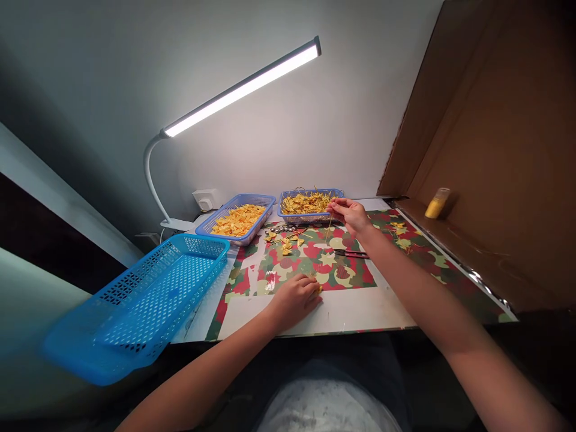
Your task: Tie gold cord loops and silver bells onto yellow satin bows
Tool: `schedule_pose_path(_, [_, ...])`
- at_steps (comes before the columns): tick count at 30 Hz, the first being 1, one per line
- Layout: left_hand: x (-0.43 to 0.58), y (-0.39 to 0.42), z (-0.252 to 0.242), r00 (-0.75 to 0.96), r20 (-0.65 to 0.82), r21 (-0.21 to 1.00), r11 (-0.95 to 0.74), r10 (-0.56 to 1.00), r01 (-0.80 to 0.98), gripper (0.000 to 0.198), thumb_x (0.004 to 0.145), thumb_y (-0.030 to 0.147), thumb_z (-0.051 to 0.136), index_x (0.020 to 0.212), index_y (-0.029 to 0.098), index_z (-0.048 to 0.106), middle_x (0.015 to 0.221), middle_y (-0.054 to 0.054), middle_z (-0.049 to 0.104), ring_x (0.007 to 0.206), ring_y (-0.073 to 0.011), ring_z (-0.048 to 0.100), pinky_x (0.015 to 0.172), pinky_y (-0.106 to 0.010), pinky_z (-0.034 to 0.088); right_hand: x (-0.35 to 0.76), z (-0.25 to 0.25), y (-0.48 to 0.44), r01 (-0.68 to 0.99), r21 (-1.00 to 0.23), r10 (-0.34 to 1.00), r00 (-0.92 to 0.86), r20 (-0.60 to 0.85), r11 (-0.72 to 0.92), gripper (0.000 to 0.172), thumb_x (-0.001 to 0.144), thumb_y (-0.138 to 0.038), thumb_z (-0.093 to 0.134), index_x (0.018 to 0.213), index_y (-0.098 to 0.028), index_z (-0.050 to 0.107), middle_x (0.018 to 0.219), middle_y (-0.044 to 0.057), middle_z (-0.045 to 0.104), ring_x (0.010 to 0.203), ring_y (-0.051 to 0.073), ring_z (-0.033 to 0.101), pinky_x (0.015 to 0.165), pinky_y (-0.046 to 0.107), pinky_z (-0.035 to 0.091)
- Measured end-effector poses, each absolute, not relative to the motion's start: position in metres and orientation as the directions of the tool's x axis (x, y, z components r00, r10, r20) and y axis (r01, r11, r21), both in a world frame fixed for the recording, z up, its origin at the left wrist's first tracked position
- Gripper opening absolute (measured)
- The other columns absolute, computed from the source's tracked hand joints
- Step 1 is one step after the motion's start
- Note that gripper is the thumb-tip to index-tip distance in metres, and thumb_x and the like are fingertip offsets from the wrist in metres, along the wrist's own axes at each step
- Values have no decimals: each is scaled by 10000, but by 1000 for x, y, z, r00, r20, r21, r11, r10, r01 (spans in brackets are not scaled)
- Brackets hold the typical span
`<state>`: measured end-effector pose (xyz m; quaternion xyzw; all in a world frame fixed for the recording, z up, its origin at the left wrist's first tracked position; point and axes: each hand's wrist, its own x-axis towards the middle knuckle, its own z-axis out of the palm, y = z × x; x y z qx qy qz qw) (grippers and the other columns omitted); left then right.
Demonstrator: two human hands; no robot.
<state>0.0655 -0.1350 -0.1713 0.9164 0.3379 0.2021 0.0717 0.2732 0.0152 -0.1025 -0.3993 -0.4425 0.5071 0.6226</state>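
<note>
Pale-grey clothing (330, 403), six o'clock. Left hand (296, 301): fingers together, apparently pinching small yellow piece (320, 289). Right hand (350, 216), one o'clock from left: fingertips pinching thin golden cord (329, 230).

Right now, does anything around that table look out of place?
Yes: the bright blue basket juts past the left edge of the table, its support there hidden, so it looks oddly placed. The brown cardboard at right has a ragged edge.

No readable text or labels.
</note>
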Motion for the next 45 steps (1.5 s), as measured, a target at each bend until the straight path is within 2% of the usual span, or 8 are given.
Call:
schedule_pose_path(5, [67,-132,-173,630,312,326,-703,711,632,128,902,247,522,918,180,629,959,-91,689,928,-233,607,831,-367,505,269,-100,10,-286,-943,984,105,147,171,154,774,-207,746,810,-197,596,746,-24,691,695,94,681,697,216,570])
schedule_pose_path(10, [70,-134,-168,511,316,438,-601,799,668,101,794,109,509,811,176,583,865,-91,651,836,-233,584,766,-375,476,266,-111,13,-238,-966,991,107,76,100,143,920,-310,578,988,-185,581,790,-15,648,625,92,622,590,230,540])
schedule_pose_path(15, [84,-137,-161,411,270,652,-480,871,588,81,806,132,478,805,174,548,780,-42,655,719,-160,598,664,-275,482,268,-111,28,-119,-993,994,104,9,21,307,940,-335,549,1185,-152,564,1134,82,610,925,179,630,780,366,555])
schedule_pose_path(21, [100,-124,-169,349,180,788,-348,919,509,159,850,258,515,779,153,610,773,-43,682,657,-134,593,570,-229,446,259,-103,47,78,-995,993,100,-60,-67,326,929,-327,566,1206,-155,559,1192,90,594,1004,207,617,843,412,539])
schedule_pose_path(24, [100,-120,-172,306,177,784,-322,935,531,194,833,289,546,730,151,635,757,-44,660,666,-141,572,586,-243,426,250,-106,54,195,-975,991,102,-86,-104,313,931,-324,564,1197,-160,567,1198,90,593,1008,205,614,849,410,537])
schedule_pose_path(31, [95,-113,-172,302,162,718,-322,939,617,173,819,205,501,885,172,657,674,2,658,599,-134,556,588,-251,402,236,-112,78,451,-881,985,154,-81,-143,302,922,-320,577,1185,-171,582,1216,84,588,1026,212,608,850,397,534])
schedule_pose_path(39, [96,-94,-162,356,215,517,-415,910,749,156,833,209,530,846,205,685,929,-36,702,927,-209,602,810,-332,414,222,-114,97,587,-785,967,250,-55,-196,299,931,-321,563,1193,-176,574,1222,94,582,1037,207,604,873,407,526])
schedule_pose_path(45, [59,-55,-147,186,289,303,-274,939,913,207,867,214,489,983,178,656,1105,-118,630,1106,-282,527,922,-425,378,222,-111,103,607,-782,968,249,19,-141,293,933,-320,561,1185,-174,580,1220,102,583,1028,202,606,868,392,529])
